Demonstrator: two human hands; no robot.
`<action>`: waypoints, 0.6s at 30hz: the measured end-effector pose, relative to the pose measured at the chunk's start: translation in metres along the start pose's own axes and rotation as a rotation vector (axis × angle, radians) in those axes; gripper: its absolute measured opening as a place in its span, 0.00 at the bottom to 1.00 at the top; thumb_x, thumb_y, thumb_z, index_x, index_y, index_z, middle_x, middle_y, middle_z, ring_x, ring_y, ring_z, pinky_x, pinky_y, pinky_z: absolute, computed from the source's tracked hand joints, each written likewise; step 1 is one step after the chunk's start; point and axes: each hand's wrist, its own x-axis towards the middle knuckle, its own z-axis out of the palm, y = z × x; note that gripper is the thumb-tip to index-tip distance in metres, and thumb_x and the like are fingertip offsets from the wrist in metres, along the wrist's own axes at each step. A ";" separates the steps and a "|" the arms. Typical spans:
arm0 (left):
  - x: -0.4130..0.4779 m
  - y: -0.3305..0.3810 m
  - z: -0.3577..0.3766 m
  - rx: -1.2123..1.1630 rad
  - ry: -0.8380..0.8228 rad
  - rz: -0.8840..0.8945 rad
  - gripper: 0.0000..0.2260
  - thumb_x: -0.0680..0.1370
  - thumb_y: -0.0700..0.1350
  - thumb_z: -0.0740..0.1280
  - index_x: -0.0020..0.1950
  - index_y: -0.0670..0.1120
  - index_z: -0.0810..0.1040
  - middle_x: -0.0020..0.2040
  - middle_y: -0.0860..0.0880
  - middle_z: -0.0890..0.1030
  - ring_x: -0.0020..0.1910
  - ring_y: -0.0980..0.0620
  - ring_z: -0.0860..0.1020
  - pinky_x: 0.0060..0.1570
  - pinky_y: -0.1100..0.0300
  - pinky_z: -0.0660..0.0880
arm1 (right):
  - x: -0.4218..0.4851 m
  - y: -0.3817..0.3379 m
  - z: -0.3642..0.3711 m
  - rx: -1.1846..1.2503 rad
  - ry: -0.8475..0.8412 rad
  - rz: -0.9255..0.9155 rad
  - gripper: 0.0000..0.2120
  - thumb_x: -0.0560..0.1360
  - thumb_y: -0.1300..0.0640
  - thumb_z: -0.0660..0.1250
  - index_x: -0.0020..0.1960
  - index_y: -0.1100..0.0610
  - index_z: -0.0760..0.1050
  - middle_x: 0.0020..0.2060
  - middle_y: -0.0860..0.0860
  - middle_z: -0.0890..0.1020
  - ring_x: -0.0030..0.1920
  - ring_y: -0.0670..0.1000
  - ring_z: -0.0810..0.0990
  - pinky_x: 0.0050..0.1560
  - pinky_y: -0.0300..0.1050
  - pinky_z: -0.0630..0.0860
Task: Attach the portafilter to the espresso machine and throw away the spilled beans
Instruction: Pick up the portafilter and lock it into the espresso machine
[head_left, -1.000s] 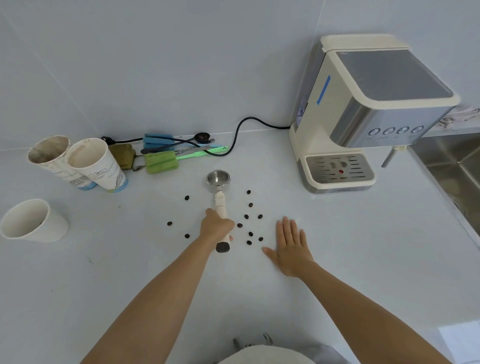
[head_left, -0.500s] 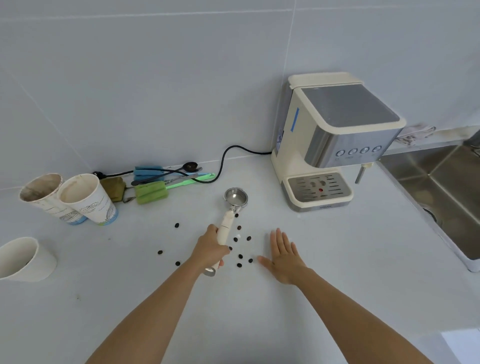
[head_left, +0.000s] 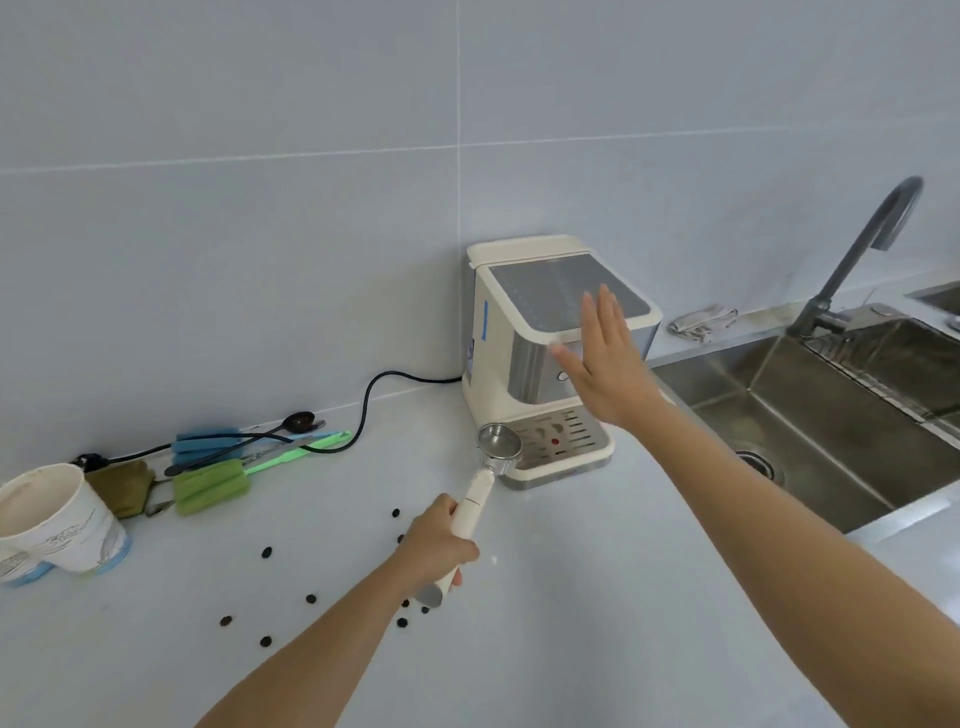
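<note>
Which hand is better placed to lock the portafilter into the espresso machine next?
Left. The left hand grips the portafilter handle, basket beside the espresso machine drip tray. The right hand is open and empty, raised at the machine's front, likelier to steady it.

The portafilter (head_left: 497, 447) in my left hand (head_left: 435, 545) has a cream-white handle and a shiny silver basket. The espresso machine (head_left: 540, 364) is cream too, with a grey top panel, a brushed silver front, a blue strip down its side and one red dot on its slotted tray. Dark brown beans (head_left: 266, 552) speckle the pale blue-white counter (head_left: 597, 597). A black cord (head_left: 374, 387) curls along the pale tiled wall (head_left: 260, 208). The sponges are blue (head_left: 205, 445) and green (head_left: 210, 487). The paper cup (head_left: 62, 519) is white with blue print.
</note>
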 end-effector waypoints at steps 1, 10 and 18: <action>0.002 0.006 0.003 0.009 -0.012 0.002 0.12 0.70 0.38 0.66 0.49 0.45 0.65 0.41 0.47 0.72 0.23 0.51 0.73 0.24 0.62 0.71 | 0.010 0.006 -0.004 -0.048 -0.039 0.015 0.33 0.80 0.47 0.50 0.74 0.64 0.40 0.75 0.61 0.41 0.75 0.57 0.38 0.73 0.49 0.40; 0.037 0.053 0.018 0.079 -0.038 0.018 0.12 0.71 0.36 0.66 0.48 0.45 0.65 0.39 0.48 0.71 0.24 0.51 0.72 0.20 0.64 0.69 | 0.056 0.029 -0.012 -0.313 -0.280 0.012 0.29 0.80 0.45 0.44 0.74 0.62 0.52 0.73 0.61 0.55 0.74 0.58 0.51 0.72 0.54 0.51; 0.068 0.066 0.016 0.143 -0.074 0.036 0.14 0.69 0.36 0.67 0.50 0.47 0.66 0.40 0.48 0.72 0.23 0.52 0.73 0.22 0.63 0.70 | 0.067 0.041 -0.010 -0.297 -0.280 -0.080 0.36 0.75 0.35 0.50 0.70 0.63 0.57 0.69 0.58 0.63 0.71 0.55 0.57 0.72 0.53 0.56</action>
